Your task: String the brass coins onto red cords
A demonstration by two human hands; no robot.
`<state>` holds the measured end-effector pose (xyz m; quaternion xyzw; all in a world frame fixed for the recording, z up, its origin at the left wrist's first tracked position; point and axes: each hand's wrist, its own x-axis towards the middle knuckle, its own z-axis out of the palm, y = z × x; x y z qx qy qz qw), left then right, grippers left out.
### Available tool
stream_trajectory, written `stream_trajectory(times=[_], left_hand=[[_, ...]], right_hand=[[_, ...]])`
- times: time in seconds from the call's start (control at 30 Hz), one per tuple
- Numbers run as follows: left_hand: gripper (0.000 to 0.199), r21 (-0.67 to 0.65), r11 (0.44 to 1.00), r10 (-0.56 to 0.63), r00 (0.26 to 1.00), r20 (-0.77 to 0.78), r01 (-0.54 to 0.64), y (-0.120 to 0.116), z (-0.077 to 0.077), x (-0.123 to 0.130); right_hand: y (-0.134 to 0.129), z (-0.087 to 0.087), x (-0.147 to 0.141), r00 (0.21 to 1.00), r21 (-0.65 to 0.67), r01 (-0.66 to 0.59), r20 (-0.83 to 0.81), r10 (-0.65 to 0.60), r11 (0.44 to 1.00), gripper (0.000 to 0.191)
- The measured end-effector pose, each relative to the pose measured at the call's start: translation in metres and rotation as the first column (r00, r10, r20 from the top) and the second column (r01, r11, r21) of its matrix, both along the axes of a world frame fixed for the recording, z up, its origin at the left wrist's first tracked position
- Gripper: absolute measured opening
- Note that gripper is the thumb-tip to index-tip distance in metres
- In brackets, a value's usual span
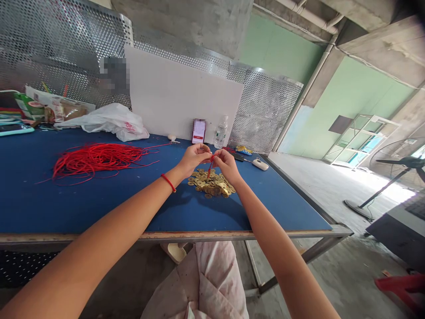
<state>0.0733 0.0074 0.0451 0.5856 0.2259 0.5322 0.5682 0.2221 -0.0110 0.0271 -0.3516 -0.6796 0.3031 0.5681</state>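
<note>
My left hand (196, 158) and my right hand (226, 163) meet above a pile of brass-coloured coins (212, 186), some of which show holes in the middle. Between the fingertips of both hands is a red cord (210, 167), pinched and hanging down toward the coins. The fingers partly hide where the cord is gripped, and any knot there is too small to make out. A large loose bundle of red cords (96, 160) lies on the blue tabletop (133, 204) to the left of my hands.
Behind the coins, a phone (198, 131) leans upright beside a clear plastic bottle (221, 132). A white plastic bag (113, 122) rests at the back left. A white handheld device (260, 165) sits near the right edge, close to a blue-and-yellow wrapper (244, 150).
</note>
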Motion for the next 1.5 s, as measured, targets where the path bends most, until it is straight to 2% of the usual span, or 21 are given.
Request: stream_trajectory(times=[0.33, 0.5, 0.67, 0.8, 0.9, 1.0, 1.17, 1.3, 1.5], left_hand=[[0.028, 0.008, 1.000, -0.013, 0.999, -0.046, 0.013, -0.0006, 0.0009, -0.0020], [0.025, 0.171, 0.985, 0.032, 0.993, -0.110, -0.013, 0.0021, 0.0023, -0.0043], [0.023, 0.354, 0.932, 0.137, 0.978, -0.155, -0.075, 0.0053, 0.0021, -0.0048], [0.021, 0.408, 0.900, 0.212, 0.972, -0.105, -0.152, 0.0065, 0.0004, -0.0018], [0.022, 0.365, 0.911, 0.228, 0.972, -0.057, -0.192, 0.0062, -0.0005, -0.0002], [0.024, 0.265, 0.942, 0.218, 0.976, -0.014, -0.207, 0.0047, -0.0006, 0.0000], [0.026, 0.085, 0.976, 0.193, 0.977, 0.090, -0.200, 0.0016, 0.0015, -0.0004], [0.027, -0.065, 0.986, 0.157, 0.982, 0.103, -0.151, 0.0006, 0.0023, -0.0002], [0.023, -0.074, 0.997, 0.029, 1.000, 0.003, -0.028, -0.0016, 0.0015, 0.0000]], right_hand=[[0.0003, 0.0008, 0.0015, 1.000, 0.009, 0.009, -0.002, -0.009, 1.000, 0.022], [0.0027, 0.0003, 0.0037, 1.000, 0.012, -0.016, 0.015, 0.016, 1.000, 0.019], [0.0026, 0.0010, 0.0034, 1.000, 0.009, -0.020, 0.023, 0.020, 1.000, 0.019], [0.0016, 0.0020, 0.0027, 1.000, 0.008, -0.016, 0.019, 0.015, 1.000, 0.018], [0.0010, 0.0023, 0.0023, 1.000, 0.002, -0.008, 0.015, 0.008, 1.000, 0.019], [0.0004, 0.0023, 0.0022, 1.000, -0.002, -0.011, 0.016, 0.011, 1.000, 0.019], [-0.0015, 0.0027, 0.0015, 1.000, -0.020, -0.003, 0.003, 0.003, 1.000, 0.018], [-0.0025, 0.0025, -0.0002, 1.000, -0.036, 0.001, -0.011, -0.002, 0.999, 0.015], [-0.0009, 0.0018, -0.0008, 0.999, -0.051, 0.021, -0.023, -0.022, 0.998, 0.015]])
